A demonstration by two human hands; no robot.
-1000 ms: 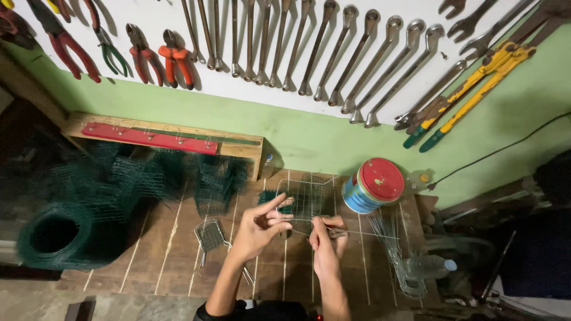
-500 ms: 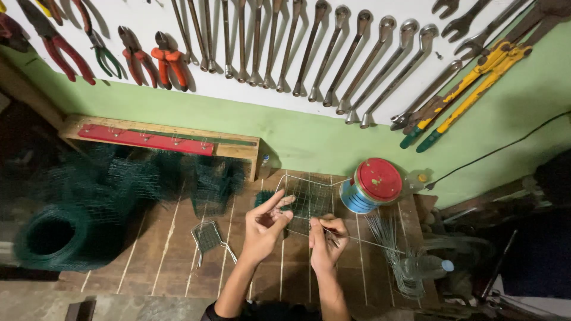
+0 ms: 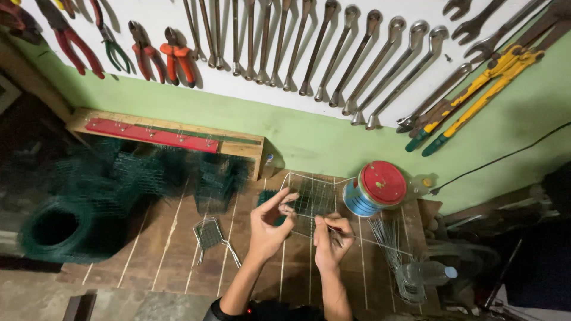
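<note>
Head view: left hand (image 3: 267, 224) pinching wire mesh panel (image 3: 310, 199) edge, right hand (image 3: 331, 241) gripping thin wire (image 3: 380, 244) below.

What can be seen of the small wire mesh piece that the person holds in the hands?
The small square wire mesh piece looks like thin grey metal wire in a fine grid with a wire frame. It is held above the brown wooden plank table, tilted toward the camera. The left hand pinches its left edge; the right hand holds a thin straight wire just below it.
</note>
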